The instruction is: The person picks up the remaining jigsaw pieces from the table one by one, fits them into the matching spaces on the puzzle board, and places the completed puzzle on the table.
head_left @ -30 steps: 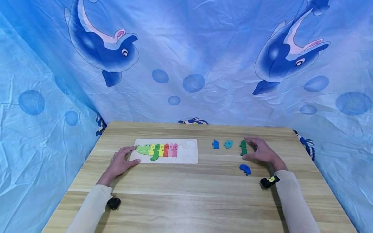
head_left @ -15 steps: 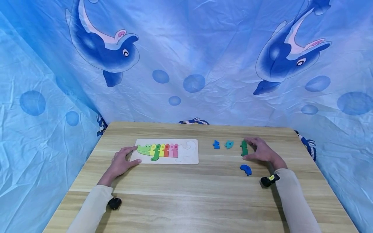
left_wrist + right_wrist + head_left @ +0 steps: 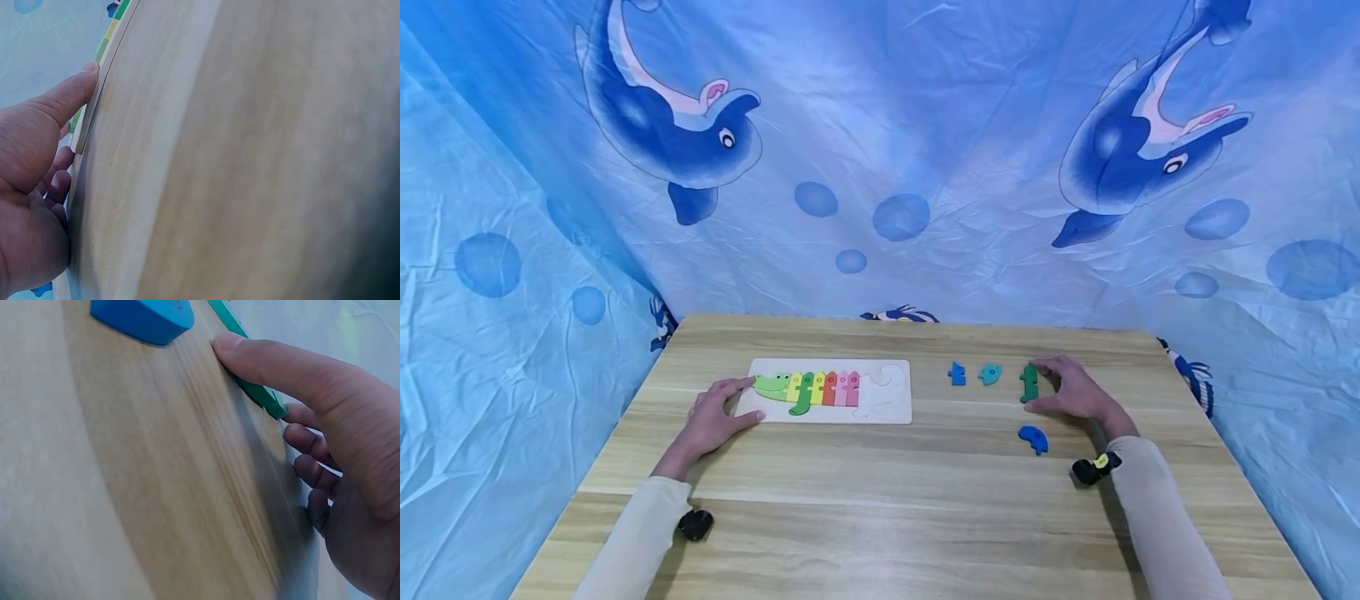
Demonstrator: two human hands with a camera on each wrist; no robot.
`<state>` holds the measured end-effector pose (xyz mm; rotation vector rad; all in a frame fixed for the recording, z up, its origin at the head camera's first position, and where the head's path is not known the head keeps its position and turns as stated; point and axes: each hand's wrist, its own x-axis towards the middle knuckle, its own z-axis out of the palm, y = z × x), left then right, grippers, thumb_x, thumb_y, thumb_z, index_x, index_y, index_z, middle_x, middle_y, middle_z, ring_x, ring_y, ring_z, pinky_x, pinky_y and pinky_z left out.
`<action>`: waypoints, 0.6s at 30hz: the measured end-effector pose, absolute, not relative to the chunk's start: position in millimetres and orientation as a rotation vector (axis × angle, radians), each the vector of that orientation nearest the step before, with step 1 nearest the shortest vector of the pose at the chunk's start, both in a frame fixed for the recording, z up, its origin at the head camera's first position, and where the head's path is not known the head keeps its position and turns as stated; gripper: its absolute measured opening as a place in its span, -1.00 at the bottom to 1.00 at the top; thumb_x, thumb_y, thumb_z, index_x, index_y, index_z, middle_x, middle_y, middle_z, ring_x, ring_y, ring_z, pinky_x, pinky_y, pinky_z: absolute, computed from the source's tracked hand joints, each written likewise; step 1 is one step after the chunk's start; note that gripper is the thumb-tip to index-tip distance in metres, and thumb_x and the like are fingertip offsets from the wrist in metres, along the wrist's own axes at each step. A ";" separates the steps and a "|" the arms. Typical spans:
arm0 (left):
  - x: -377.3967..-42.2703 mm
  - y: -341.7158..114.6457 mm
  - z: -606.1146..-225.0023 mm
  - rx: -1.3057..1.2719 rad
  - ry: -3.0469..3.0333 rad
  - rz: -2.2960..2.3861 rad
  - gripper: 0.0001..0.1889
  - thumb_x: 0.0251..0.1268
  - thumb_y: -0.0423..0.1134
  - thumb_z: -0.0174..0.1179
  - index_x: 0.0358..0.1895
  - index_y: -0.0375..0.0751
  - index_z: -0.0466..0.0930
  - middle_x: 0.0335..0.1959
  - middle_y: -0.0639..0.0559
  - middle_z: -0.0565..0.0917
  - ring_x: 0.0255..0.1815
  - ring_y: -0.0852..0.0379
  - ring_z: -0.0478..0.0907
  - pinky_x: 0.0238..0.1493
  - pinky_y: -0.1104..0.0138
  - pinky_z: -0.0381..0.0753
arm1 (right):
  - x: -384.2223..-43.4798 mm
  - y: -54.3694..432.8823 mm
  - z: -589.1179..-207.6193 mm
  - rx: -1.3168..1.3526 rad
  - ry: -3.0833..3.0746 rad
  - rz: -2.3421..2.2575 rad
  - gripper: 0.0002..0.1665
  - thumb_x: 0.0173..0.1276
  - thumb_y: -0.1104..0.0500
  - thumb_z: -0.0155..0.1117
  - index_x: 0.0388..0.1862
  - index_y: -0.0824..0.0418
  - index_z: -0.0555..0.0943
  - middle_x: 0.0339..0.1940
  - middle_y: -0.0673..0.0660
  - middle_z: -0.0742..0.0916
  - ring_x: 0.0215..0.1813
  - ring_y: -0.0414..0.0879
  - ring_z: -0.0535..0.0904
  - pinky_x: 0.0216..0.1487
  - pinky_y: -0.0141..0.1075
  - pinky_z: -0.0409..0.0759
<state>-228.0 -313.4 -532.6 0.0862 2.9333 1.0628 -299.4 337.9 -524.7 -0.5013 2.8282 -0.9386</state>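
A white crocodile puzzle board (image 3: 880,412) lies left of the table's middle, with a row of coloured pieces in it and a bare outline at its right. My left hand (image 3: 712,417) holds the board's left end, thumb at the near edge and forefinger near the crocodile's head. In the left wrist view the thumb (image 3: 72,94) touches the board's edge. My right hand (image 3: 1073,390) grips a dark green puzzle piece (image 3: 1029,383) lying on the table, thumb at its near end and forefinger at its far end. The right wrist view partly hides this piece behind the thumb (image 3: 269,362).
Two pieces, one blue (image 3: 957,374) and one teal (image 3: 990,374), lie between the board and my right hand. A curved blue piece (image 3: 1033,439) lies nearer, below the green one. A blue dolphin-print cloth (image 3: 895,150) hangs behind the wooden table (image 3: 865,517).
The view shifts very slightly. Both hands stay where they were, and the board and the loose pieces keep their places.
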 end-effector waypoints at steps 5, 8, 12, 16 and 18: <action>-227.6 -312.5 -531.7 0.086 2.929 1.072 -0.17 0.27 0.11 0.42 0.52 -0.17 0.34 0.51 -0.40 0.23 0.40 -0.46 0.15 0.24 -0.28 0.10 | -298.0 337.0 -522.9 -0.486 2.848 -0.924 0.15 0.07 -0.21 0.65 0.47 0.37 0.39 0.22 0.36 0.56 0.21 0.22 0.48 0.24 0.18 0.45; -227.6 -312.4 -531.4 0.085 2.926 1.075 -0.17 0.27 0.11 0.42 0.52 -0.18 0.34 0.51 -0.40 0.23 0.40 -0.46 0.14 0.25 -0.28 0.09 | -297.9 336.2 -520.0 -0.480 2.854 -0.919 0.17 0.04 -0.23 0.65 0.47 0.37 0.39 0.20 0.35 0.57 0.19 0.20 0.49 0.23 0.18 0.46; -227.9 -312.6 -531.7 0.086 2.927 1.076 -0.17 0.27 0.10 0.42 0.52 -0.18 0.34 0.51 -0.40 0.23 0.40 -0.47 0.14 0.25 -0.29 0.09 | -297.5 334.7 -515.9 -0.483 2.861 -0.914 0.18 0.03 -0.26 0.65 0.47 0.35 0.40 0.25 0.38 0.56 0.23 0.25 0.48 0.25 0.25 0.43; -228.3 -312.7 -532.0 0.084 2.932 1.062 -0.17 0.27 0.11 0.41 0.52 -0.18 0.34 0.51 -0.40 0.23 0.40 -0.47 0.14 0.25 -0.29 0.09 | -297.5 331.2 -511.8 -0.469 2.874 -0.903 0.20 0.01 -0.29 0.65 0.49 0.29 0.39 0.36 0.40 0.50 0.31 0.31 0.44 0.26 0.29 0.41; -228.6 -312.7 -531.8 0.081 2.931 1.059 -0.17 0.28 0.11 0.41 0.52 -0.17 0.34 0.51 -0.40 0.23 0.40 -0.47 0.14 0.25 -0.29 0.09 | -297.8 329.2 -509.8 -0.477 2.883 -0.892 0.21 0.01 -0.31 0.64 0.50 0.28 0.38 0.35 0.40 0.51 0.31 0.32 0.44 0.24 0.29 0.42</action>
